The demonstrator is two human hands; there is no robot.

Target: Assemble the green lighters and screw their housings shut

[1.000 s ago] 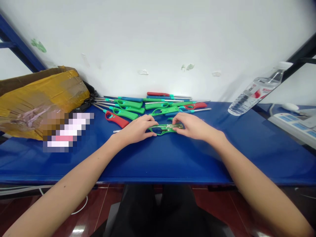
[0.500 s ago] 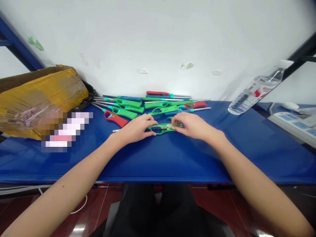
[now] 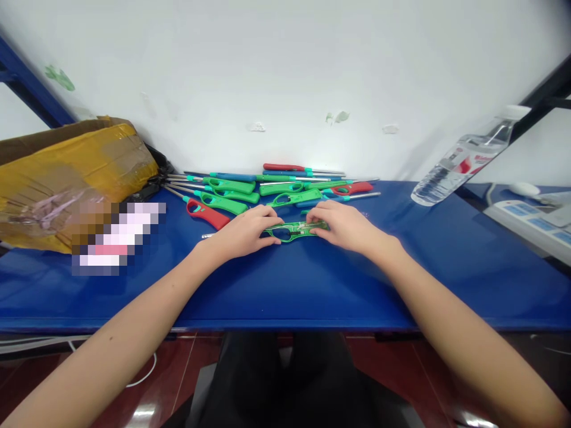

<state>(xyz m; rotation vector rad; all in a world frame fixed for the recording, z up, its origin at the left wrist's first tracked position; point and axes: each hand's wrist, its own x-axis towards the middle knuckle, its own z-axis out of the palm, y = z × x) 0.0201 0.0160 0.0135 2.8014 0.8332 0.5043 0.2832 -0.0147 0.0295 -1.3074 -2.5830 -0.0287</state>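
A green long-nosed lighter (image 3: pixel 293 231) lies low over the blue table, its handle opened so the inner parts show. My left hand (image 3: pixel 250 230) grips it around the trigger loop, thumb on the near side and fingers on the far side. The lighter's metal nozzle tip (image 3: pixel 209 236) sticks out left of that hand. My right hand (image 3: pixel 341 226) is closed at the handle's right end, fingertips on the inner parts; exactly what they pinch is too small to tell. A small green piece (image 3: pixel 305 211) lies just behind, partly hidden by the right hand.
Behind my hands lie several long-nosed lighters in green, red (image 3: pixel 207 214) and blue. A taped cardboard box (image 3: pixel 75 184) stands at the left. A water bottle (image 3: pixel 464 159) leans at the right, near a white power strip (image 3: pixel 530 223). The blue table (image 3: pixel 294 291) ends in front of me.
My right hand has shifted slightly left along the handle, its fingers now lower over the inner parts. The left hand keeps its grip on the lighter.
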